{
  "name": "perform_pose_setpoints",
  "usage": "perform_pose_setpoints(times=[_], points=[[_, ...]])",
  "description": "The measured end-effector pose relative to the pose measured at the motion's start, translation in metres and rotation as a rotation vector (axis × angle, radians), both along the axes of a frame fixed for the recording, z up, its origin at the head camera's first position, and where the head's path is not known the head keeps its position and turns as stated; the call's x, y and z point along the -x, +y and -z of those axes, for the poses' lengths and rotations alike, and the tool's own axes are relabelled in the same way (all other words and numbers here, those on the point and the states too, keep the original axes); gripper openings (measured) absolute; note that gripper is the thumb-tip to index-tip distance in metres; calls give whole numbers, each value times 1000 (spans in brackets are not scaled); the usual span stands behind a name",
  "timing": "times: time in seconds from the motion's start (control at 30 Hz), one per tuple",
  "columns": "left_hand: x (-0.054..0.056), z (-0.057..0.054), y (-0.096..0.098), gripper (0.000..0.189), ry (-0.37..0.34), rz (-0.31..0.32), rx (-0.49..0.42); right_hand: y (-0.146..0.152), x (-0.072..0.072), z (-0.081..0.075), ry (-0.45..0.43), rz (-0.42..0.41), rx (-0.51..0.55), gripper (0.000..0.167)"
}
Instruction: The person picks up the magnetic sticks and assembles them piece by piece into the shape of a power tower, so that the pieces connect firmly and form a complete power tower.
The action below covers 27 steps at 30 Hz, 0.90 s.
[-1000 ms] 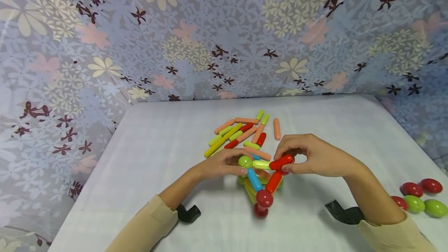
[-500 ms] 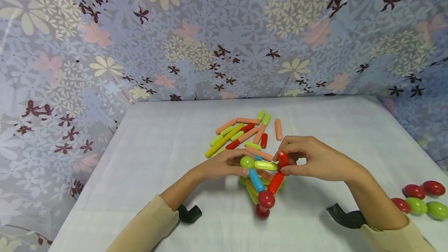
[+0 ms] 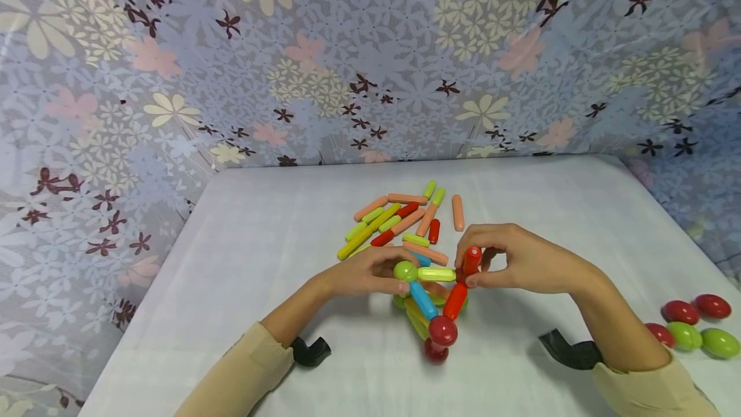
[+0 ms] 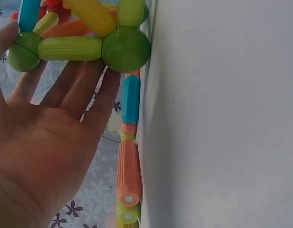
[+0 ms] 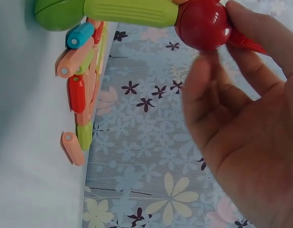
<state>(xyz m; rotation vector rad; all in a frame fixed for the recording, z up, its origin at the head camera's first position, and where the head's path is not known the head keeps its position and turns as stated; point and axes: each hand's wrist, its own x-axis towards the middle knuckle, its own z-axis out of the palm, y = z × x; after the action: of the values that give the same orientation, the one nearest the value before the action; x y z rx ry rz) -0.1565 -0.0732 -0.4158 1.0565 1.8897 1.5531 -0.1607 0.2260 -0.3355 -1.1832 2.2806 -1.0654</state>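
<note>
A frame of magnetic building rods and balls stands on the table. My left hand (image 3: 361,273) pinches its upper left green ball (image 3: 406,271), thumb in front and fingers behind. Below, a lime rod (image 4: 70,48) runs to a lower green ball (image 4: 126,49). A blue rod (image 3: 423,300) and a red rod (image 3: 455,302) meet at the near dark red ball (image 3: 442,331). With thumb and fingers, my right hand (image 3: 503,259) grips the upper right red ball (image 5: 203,24), where another red rod (image 3: 473,260) sticks up. Those fingers partly cover this joint.
Loose rods in peach, lime, red and yellow (image 3: 368,232) lie behind the frame. One peach rod (image 3: 458,212) lies apart to their right. Several loose red and green balls (image 3: 685,336) sit at the right edge. Floral cloth (image 3: 370,56) hangs behind the table.
The red rod in my right hand has swung from slanting rightward to pointing up, and my fingers have shifted to the ball at its base. My left hand has stayed at the green ball.
</note>
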Motion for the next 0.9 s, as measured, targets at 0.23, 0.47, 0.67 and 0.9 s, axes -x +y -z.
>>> perform_pose_setpoints(times=[0.23,0.47,0.67,0.9], points=[[-3,-4,-1,43,-28,20,88,-5,5,11,-1,106,-61,35],[-10,-3,11,33,162,-250,99,-29,3,33,159,168,-11,24],[-9,-5,14,45,148,-215,-2,-40,16,49,251,218,-74,12],[-13,-7,14,34,179,-256,7,-29,47,80,256,171,-120,45]])
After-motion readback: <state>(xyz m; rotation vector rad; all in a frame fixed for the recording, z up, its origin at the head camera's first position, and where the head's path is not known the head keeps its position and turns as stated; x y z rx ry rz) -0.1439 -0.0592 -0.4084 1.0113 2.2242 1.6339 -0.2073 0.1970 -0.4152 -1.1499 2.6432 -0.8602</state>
